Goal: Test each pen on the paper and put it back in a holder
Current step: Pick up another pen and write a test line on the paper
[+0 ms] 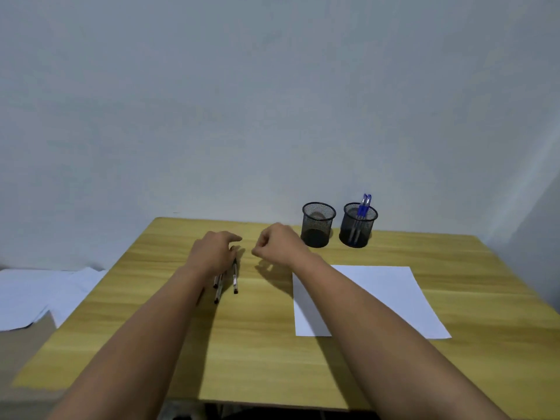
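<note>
A person leans over a light yellow wood-grain table [266, 344] set against a plain pale wall [242, 101], both bare forearms stretched out across it. The left hand [213, 253] hangs over a small cluster of clear-barrelled pens with dark tips [235, 278] that lie loose on the tabletop, left of centre; its fingers are spread and bent downward onto the far ends of the pens, though whether they actually pinch one I cannot tell, since the hand covers that part. Three pen barrels stick out from under the hand toward the person, lying roughly side by side. The right hand [277, 242] is just beside the left one, above the wood, its fingers curled into a loose fist with nothing visible inside it. The right forearm crosses the near-left corner of a white sheet of paper [388, 295] lying flat on the right half of the table. At the far edge stand two round black wire-mesh pen holders, close together but apart: the left mesh holder [318, 225] shows no pens, while the right mesh holder [359, 227] holds two blue-capped pens [362, 210] leaning upright, their caps rising above the rim. Off the table's left side, lower down, lies a loose pile of white sheets [42, 295].
</note>
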The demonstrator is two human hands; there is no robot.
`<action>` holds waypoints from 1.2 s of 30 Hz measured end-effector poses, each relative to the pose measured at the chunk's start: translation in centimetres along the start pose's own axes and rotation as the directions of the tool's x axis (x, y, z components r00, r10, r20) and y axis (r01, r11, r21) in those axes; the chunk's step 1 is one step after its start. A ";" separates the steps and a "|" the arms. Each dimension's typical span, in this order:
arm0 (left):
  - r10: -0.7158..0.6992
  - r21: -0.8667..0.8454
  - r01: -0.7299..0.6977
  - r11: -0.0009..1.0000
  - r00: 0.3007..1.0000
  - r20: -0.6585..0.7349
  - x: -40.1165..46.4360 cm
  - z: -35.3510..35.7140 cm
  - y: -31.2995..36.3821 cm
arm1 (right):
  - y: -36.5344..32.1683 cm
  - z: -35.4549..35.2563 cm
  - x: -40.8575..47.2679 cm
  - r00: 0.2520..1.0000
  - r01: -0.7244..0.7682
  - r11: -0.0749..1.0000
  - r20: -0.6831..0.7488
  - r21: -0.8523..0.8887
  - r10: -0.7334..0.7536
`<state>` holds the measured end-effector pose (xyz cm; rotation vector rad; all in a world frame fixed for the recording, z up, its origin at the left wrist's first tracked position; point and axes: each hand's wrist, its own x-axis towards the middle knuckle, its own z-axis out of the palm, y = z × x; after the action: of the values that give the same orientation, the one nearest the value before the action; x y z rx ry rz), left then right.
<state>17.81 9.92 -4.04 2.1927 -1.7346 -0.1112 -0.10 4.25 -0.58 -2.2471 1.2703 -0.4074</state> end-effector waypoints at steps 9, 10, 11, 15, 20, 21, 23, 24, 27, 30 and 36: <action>0.108 0.061 -0.110 0.992 0.994 0.036 1.5 2.5 -3.1 | 0.2 6.3 0.9 0.991 -0.047 0.992 0.117 -0.118 0.061; 0.106 0.059 -0.108 0.992 0.994 0.038 1.6 2.6 -3.3 | 0.4 6.4 1.1 0.994 -0.055 0.989 0.090 -0.137 0.068; 0.105 0.066 -0.107 0.992 0.994 0.035 1.7 2.6 -3.4 | 0.5 6.3 1.2 0.995 -0.068 0.987 0.063 -0.149 0.078; 0.087 0.088 -0.085 0.992 0.996 -0.015 2.0 2.6 -3.0 | 1.9 4.7 1.4 0.993 -0.118 0.991 -0.002 -0.063 0.118; 0.076 0.049 -0.073 0.996 0.994 -0.079 2.1 1.6 -0.6 | 4.7 0.0 1.3 0.981 -0.147 0.942 -0.078 0.302 0.179; 0.089 0.031 -0.087 0.996 0.993 -0.072 2.1 1.3 0.1 | 5.2 -1.2 1.0 0.977 -0.150 0.913 -0.083 0.379 0.195; 0.119 -0.009 -0.120 0.993 0.991 -0.053 1.9 0.8 1.6 | 5.7 -3.5 0.1 0.972 -0.156 0.867 -0.084 0.474 0.221; 0.141 -0.007 -0.141 0.990 0.989 -0.054 1.7 0.6 2.4 | 5.9 -4.6 -0.5 0.972 -0.157 0.853 -0.075 0.498 0.222; 0.162 0.018 -0.161 0.987 0.975 -0.151 1.0 0.0 4.3 | 6.3 -7.2 -2.2 0.978 -0.161 0.831 -0.029 0.532 0.208; 0.119 -0.105 -0.148 0.983 0.963 -0.244 0.2 -1.1 5.6 | 6.6 -9.3 -4.1 0.980 -0.162 0.812 -0.007 0.561 0.201; 0.126 -0.282 -0.209 0.936 0.950 -0.284 -1.8 -3.3 8.2 | 7.5 -12.0 -7.5 0.982 -0.167 0.750 0.037 0.639 0.187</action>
<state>10.60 10.74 1.38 1.7407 -1.6237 -0.0438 -15.13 3.95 4.87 -1.5273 1.1202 -0.6857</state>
